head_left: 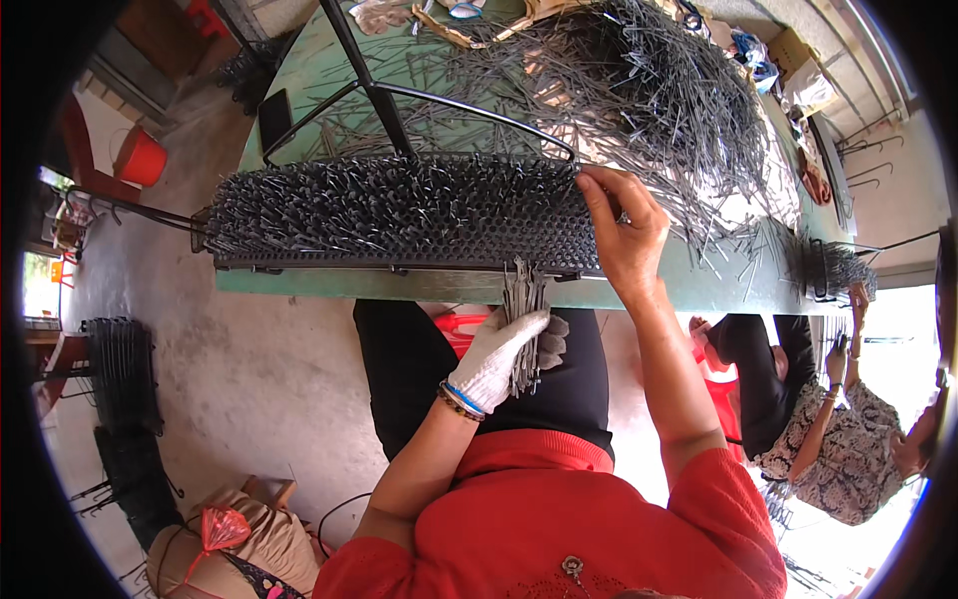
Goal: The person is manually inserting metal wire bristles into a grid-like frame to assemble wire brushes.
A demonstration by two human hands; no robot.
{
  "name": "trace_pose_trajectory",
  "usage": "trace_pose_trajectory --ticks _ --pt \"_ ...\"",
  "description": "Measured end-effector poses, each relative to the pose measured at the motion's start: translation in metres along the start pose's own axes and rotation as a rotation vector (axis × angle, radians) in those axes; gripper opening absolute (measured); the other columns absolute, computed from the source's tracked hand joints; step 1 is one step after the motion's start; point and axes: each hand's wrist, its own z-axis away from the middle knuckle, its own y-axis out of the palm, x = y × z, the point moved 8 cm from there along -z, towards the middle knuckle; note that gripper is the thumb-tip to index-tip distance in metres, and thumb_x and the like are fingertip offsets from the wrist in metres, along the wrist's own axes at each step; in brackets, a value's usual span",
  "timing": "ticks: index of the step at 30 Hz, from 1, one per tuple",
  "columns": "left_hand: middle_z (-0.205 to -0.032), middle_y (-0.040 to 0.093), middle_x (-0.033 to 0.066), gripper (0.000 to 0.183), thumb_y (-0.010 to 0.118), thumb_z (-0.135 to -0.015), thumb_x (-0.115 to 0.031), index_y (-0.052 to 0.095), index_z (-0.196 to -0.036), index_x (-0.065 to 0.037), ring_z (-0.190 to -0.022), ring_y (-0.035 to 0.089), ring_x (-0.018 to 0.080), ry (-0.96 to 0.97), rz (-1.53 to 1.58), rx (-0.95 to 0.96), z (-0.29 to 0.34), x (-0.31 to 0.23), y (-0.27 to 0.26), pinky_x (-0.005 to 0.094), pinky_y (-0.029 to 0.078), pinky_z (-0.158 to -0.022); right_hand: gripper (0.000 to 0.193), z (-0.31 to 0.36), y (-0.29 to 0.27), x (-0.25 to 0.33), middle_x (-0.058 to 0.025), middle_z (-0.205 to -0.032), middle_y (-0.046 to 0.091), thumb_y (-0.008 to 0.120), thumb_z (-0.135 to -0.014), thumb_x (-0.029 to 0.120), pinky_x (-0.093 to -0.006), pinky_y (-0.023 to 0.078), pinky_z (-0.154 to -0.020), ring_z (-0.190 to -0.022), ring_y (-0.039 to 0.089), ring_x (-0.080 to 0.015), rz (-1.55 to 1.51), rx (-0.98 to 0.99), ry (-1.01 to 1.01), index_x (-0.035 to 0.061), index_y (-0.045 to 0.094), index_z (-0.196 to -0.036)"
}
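Observation:
My left hand, in a white knit glove with grey fingers, is closed round a bundle of thin grey metal strips below the table's near edge. In front of me, a long black perforated rack lies along that edge. Thin metal pieces stand packed in its holes over the left and middle, while bare holes show toward the right. My bare right hand is at the rack's far right corner, thumb and forefinger pinched together. Whatever is between those fingertips is too small to make out.
A large heap of loose metal strips covers the green table's far right. The rack's black frame rises in front. A dark phone lies at the left. At the right, another person handles a similar rack.

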Motion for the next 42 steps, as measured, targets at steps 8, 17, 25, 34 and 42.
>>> trace_pose_trajectory --ticks 8,17,25,34,42 --pt "-0.091 0.067 0.0123 0.017 0.055 -0.093 -0.012 0.057 -0.104 0.0 -0.077 0.068 0.0209 0.002 0.083 -0.015 0.001 0.002 -0.002 0.0336 0.059 -0.066 0.011 0.001 0.007 0.009 -0.0073 -0.081 0.067 0.07 -0.082 0.003 -0.0224 0.047 -0.056 -0.062 0.058 -0.0103 0.104 0.032 -0.114 0.001 0.069 -0.093" --pt "-0.088 0.067 0.0118 0.019 0.058 -0.093 -0.015 0.058 -0.105 0.0 -0.074 0.068 0.0205 -0.039 0.063 0.001 0.003 0.004 -0.001 0.0325 0.059 -0.064 0.015 0.011 0.025 0.014 -0.0077 -0.082 0.065 0.073 -0.079 0.007 -0.0311 0.051 -0.057 -0.063 0.063 -0.022 0.248 0.096 -0.263 0.0037 0.07 -0.092" --pt "-0.088 0.068 0.0109 0.021 0.062 -0.09 -0.014 0.058 -0.106 -0.001 -0.072 0.066 0.0168 -0.036 -0.035 0.002 0.002 0.002 -0.002 0.0265 0.056 -0.06 0.015 0.016 0.027 0.015 -0.0078 -0.084 0.064 0.072 -0.08 0.008 -0.0315 0.05 -0.055 -0.062 0.063 -0.0223 0.301 0.128 -0.305 0.004 0.07 -0.093" --pt "-0.093 0.068 0.0106 0.022 0.061 -0.09 -0.01 0.057 -0.109 0.0 -0.076 0.066 0.0159 0.024 -0.008 0.031 0.005 -0.007 0.003 0.0261 0.056 -0.063 0.015 0.022 0.02 -0.001 -0.0051 -0.082 0.063 0.072 -0.083 0.014 -0.024 0.041 -0.052 -0.058 0.052 -0.0094 0.028 0.309 0.167 0.0008 0.07 -0.09" --pt "-0.094 0.068 0.0098 0.019 0.061 -0.09 -0.01 0.058 -0.107 -0.001 -0.076 0.066 0.0143 0.042 -0.13 0.136 0.01 -0.012 0.012 0.0263 0.057 -0.066 0.022 0.049 0.045 -0.026 -0.0035 -0.074 0.061 0.072 -0.085 0.02 -0.0246 0.041 -0.055 -0.062 0.049 -0.0062 -0.26 0.69 0.478 -0.0016 0.07 -0.087"
